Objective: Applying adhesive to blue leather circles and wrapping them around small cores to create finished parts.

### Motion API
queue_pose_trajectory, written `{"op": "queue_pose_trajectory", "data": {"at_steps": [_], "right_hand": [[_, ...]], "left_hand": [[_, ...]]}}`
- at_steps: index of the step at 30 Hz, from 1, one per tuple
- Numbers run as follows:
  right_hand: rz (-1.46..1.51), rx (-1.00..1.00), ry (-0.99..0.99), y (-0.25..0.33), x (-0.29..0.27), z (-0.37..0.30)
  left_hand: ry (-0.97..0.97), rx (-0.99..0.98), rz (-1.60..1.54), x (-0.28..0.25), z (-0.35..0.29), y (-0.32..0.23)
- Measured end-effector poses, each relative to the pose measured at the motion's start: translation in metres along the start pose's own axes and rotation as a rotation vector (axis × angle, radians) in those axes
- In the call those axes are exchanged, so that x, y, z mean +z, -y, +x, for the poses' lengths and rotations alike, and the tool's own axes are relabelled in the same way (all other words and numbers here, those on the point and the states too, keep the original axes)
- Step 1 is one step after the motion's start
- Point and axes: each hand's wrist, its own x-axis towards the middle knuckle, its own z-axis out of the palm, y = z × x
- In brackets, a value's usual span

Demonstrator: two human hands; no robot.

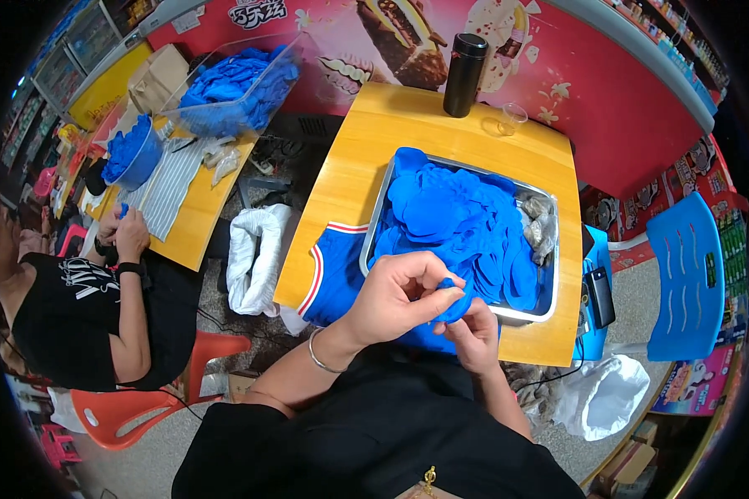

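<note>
Between my hands is a small blue fabric-like piece [455,306], its exact kind too covered to make out. My left hand [395,298], with a silver bangle at the wrist, pinches it between thumb and fingers. From the other side my right hand [474,334] has its fingers closed on the same piece. Just beyond, a metal tray [548,309] holds a heap of round, petal-like blue pieces [441,212]. Clear bags [539,226] of small brownish contents lie along the tray's right side. Blue cloth with red and white trim [329,270] lies under the tray's left side.
A black flask [466,75] and a clear cup [508,121] stand at the back of the wooden table [349,158]. At left, a co-worker [83,308] handles a blue piece beside a blue basin [137,162]. A blue chair [686,279] stands at right. White sacks [603,397] sit on the floor.
</note>
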Motion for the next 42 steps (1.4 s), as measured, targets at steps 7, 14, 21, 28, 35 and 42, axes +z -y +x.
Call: {"op": "queue_pose_trajectory", "data": {"at_steps": [7, 14, 21, 28, 35, 42], "right_hand": [[0.214, 0.173, 0.107, 0.004, 0.004, 0.006], [0.306, 0.149, 0.074, -0.012, 0.007, 0.003], [0.202, 0.08, -0.021, -0.017, 0.009, 0.004], [0.173, 0.004, -0.095, -0.019, 0.013, 0.003], [0.129, -0.01, -0.093, -0.028, 0.008, 0.004], [0.143, -0.003, -0.098, -0.027, 0.01, 0.004]], "left_hand": [[-0.092, 0.043, 0.047, 0.004, 0.001, 0.0], [-0.122, 0.132, 0.282, 0.009, -0.001, 0.001], [-0.119, 0.209, 0.492, 0.011, -0.003, 0.002], [-0.094, 0.327, 0.564, 0.011, -0.004, 0.001], [-0.062, 0.361, 0.527, 0.013, -0.005, 0.001], [-0.032, 0.375, 0.545, 0.011, -0.007, 0.001]]}}
